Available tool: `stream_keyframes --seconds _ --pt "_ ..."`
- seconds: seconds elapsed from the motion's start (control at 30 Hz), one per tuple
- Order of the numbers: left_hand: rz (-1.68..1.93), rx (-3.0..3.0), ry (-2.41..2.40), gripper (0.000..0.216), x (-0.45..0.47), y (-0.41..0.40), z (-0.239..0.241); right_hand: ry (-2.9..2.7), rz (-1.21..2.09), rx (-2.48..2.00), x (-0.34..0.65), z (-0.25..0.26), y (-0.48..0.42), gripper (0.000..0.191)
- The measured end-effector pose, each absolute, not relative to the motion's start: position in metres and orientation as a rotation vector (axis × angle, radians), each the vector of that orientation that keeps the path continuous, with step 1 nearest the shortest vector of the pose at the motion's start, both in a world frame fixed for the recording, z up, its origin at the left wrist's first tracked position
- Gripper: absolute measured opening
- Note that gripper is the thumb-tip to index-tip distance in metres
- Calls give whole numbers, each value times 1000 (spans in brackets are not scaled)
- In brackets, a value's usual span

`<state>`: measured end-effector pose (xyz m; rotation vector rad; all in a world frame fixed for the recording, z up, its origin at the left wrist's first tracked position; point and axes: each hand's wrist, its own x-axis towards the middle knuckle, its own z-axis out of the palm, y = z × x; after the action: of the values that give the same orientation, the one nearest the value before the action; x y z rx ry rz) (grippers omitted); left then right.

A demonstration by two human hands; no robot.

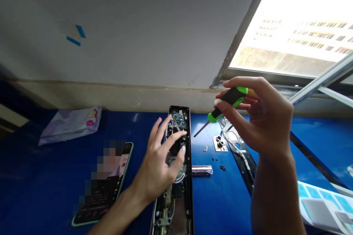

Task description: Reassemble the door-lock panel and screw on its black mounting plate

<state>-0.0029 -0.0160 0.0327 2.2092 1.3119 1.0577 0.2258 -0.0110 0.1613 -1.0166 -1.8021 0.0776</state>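
Observation:
A long, opened door-lock housing lies lengthwise on the blue table, with a circuit board and metal parts showing inside. My left hand rests on its middle with the fingers spread, holding it down. Raised above the table to the right, my right hand grips a green-and-black screwdriver. Its thin shaft points down and left toward the housing, ending in the air just beside the housing's right edge.
A phone with a lit screen lies left of the housing. A packet of tissues sits at the far left. Small screws, a little metal plate, a wrapped tube and a black cover plate lie to the right. Window behind.

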Motion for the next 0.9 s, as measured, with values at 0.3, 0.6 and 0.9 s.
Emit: stream_keyframes --seconds 0.3,0.6,0.9 --pt "806 2667 1087 30 22 -17 40 -2041 328 -1478 253 152 1 18" --pt "825 2667 1081 30 24 -14 37 -2061 505 -1485 256 133 25 19" --pt "834 2673 1070 31 20 -13 39 -2013 468 -1486 256 139 21 18"
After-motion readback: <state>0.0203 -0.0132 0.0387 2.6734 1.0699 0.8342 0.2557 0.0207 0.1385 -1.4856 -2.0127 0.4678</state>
